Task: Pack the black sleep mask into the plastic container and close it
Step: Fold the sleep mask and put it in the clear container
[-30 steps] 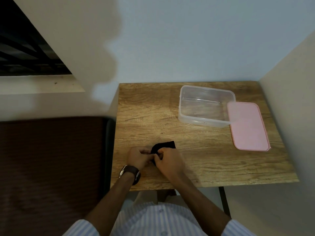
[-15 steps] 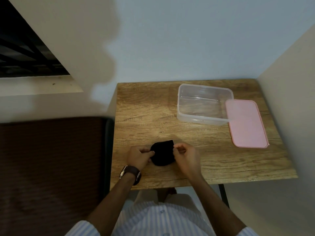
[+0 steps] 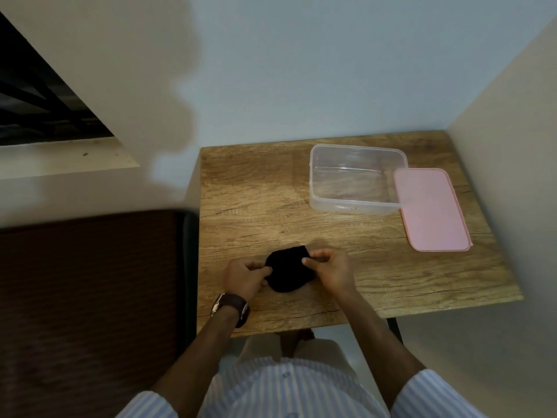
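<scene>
Sleep mask (image 3: 287,271), black and bunched into a rounded lump, lies on the wooden worktop (image 3: 361,267) just below the middle of the frame, near the worktop's lower edge. My left hand (image 3: 245,277) pinches its left edge, thumb and fingers closed on the fabric. My right hand (image 3: 330,267) does the same on its right edge, so each grip is clamped on the mask from opposite sides. A dark watch (image 3: 230,306) sits on my left wrist, and striped blue-and-white sleeves (image 3: 437,396) fill the bottom of the frame.

Up and to the right, well apart from the mask, stands the clear plastic container (image 3: 355,181), open and with nothing inside. Its pink lid (image 3: 431,209) lies flat on the worktop just to the container's right, its upper left corner touching or overlapping the container's rim. Pale walls close in behind and at the right. A dark brown surface (image 3: 90,297) fills the lower left of the frame beside the worktop.
</scene>
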